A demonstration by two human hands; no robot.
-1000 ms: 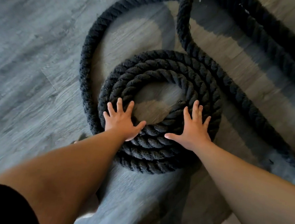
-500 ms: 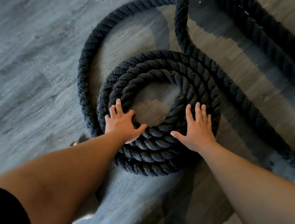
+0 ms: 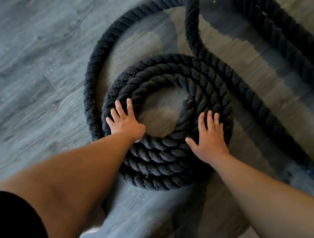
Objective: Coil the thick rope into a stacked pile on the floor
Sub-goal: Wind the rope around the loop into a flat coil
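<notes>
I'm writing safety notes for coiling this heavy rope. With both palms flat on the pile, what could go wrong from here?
The left hand and right hand only press flat on the coil, holding nothing, so uneven pushing might slide the stacked turns sideways on the floor. The loose loop lies wide of the pile's left side; drawn in carelessly, it may settle beside the stack, not on top.

The gray floor [image 3: 30, 63] on the left is wide and bare, so a hand can pass there freely. The coiled rope [image 3: 159, 158] sits in the middle like a fat ring with a small bare hole inside, and the left hand [image 3: 126, 124] and right hand [image 3: 210, 139] lie flat on it. A loose loop [image 3: 98, 56] hugs the ring's left side, with a gap that widens at the top, and another thick rope piece [image 3: 300, 43] blocks the far right.
</notes>
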